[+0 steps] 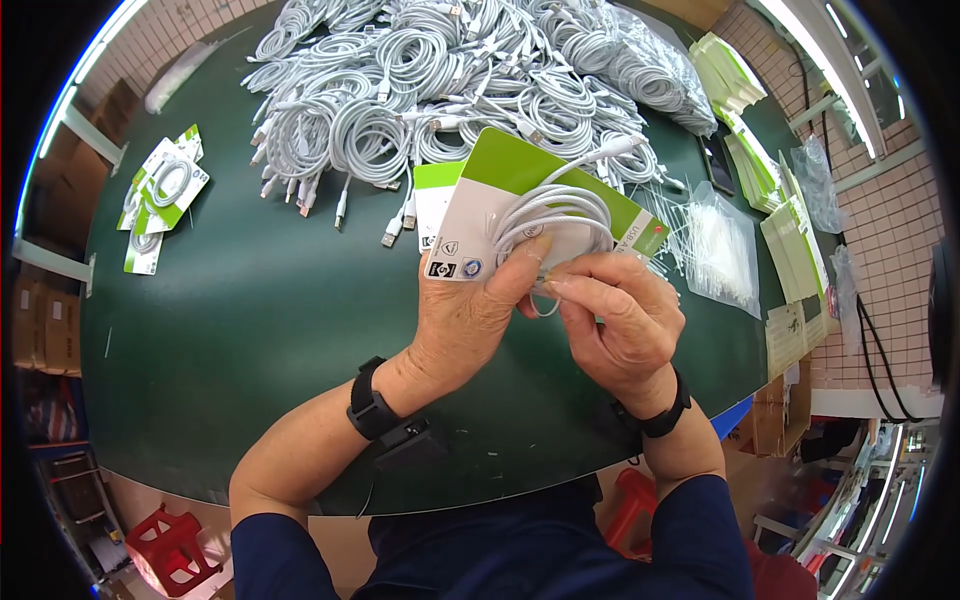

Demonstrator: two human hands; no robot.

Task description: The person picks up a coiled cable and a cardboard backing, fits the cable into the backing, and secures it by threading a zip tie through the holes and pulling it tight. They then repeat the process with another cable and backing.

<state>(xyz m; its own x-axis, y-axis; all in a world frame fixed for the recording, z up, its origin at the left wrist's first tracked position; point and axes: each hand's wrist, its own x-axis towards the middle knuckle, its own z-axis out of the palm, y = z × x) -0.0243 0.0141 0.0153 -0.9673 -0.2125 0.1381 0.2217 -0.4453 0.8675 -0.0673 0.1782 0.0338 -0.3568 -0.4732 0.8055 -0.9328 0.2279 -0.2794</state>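
My left hand (465,320) grips a green and white packaging card (500,165), its thumb pressing a coiled white USB cable (560,205) flat against the card's face. One cable plug (615,147) sticks out past the card's upper right edge. Against the lower end of the coil, my right hand (625,320) is closed in a pinch. A thin white loop, which looks like a cable tie (545,308), hangs just under those fingertips; the pinch point itself is partly hidden. Behind the held card a second green and white card (432,195) shows.
A large heap of coiled white cables (400,90) covers the far side of the green table (250,350). Carded cables (165,190) lie at the left. On the right are loose white ties, a bag of ties (725,245), a phone (717,165) and stacks of cards (795,245).
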